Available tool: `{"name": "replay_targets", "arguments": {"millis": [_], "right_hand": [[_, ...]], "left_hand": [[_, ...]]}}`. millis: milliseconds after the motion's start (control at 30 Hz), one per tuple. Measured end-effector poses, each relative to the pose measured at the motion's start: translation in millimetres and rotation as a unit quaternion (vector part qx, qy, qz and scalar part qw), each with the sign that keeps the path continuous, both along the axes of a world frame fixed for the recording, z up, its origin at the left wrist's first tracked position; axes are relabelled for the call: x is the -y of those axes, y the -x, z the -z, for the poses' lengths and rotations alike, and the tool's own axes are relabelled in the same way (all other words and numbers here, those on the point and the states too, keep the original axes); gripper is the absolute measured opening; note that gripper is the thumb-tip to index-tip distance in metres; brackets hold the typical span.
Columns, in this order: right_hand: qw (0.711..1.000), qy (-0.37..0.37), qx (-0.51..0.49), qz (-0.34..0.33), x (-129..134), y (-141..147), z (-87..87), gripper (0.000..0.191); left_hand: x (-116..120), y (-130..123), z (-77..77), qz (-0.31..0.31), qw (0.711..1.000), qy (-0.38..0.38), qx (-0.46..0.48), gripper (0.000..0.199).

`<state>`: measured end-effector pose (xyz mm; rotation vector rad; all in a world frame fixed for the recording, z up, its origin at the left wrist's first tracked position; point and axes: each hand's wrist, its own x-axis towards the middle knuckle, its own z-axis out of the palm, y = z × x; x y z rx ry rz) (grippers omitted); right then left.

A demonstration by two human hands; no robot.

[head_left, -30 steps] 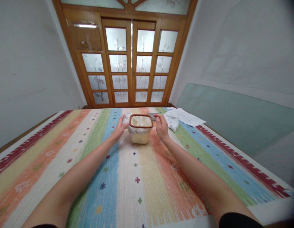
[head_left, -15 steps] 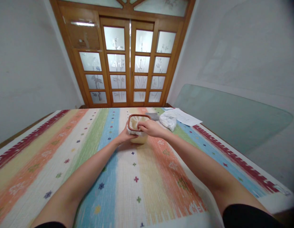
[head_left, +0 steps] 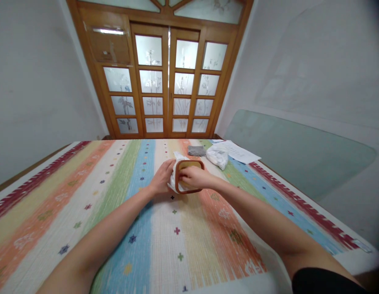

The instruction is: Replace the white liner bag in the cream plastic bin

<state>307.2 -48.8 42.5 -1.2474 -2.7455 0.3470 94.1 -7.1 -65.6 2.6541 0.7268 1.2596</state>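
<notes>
A small bin (head_left: 203, 164) with a brown rim stands tilted over the striped cloth, its opening turned toward me. White plastic (head_left: 173, 179) shows along its left side and inside it. My left hand (head_left: 162, 176) is closed around the bin's left side, against the white plastic. Inside the opening are the fingers of my right hand (head_left: 193, 177), bent together; what they hold, if anything, is hidden by the hand and the rim.
Beyond the bin lie a folded grey cloth (head_left: 196, 151), a crumpled white plastic bag (head_left: 217, 157) and printed paper sheets (head_left: 241, 153). A striped cloth (head_left: 122, 171) covers the table. Wooden glass doors (head_left: 167, 81) stand behind.
The bin has tipped toward me and shifted slightly right and nearer. My right hand has gone deeper into its opening, and more white plastic shows on the left side.
</notes>
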Motion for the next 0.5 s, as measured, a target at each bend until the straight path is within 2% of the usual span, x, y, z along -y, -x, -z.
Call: {"name": "replay_targets", "arguments": {"millis": [100,167,267,500], "right_hand": [[0.996,-0.022,0.071,0.054,-20.6,13.4,8.5,0.034],[0.991,-0.003,0.116,0.06,-35.9,21.9,10.5,0.033],[0.989,0.011,0.13,0.067,-53.1,35.0,13.6,0.036],[0.994,0.038,0.085,0.061,-53.3,51.3,21.5,0.037]], "left_hand": [[0.5,1.2,0.9,-0.006,1.0,-0.006,-0.009,0.128],[-1.7,2.8,2.1,-0.01,1.0,-0.004,-0.007,0.129],[-7.9,8.6,4.7,-0.019,1.0,0.002,0.01,0.127],[-20.1,23.0,15.8,-0.023,0.999,0.002,0.031,0.122]]}}
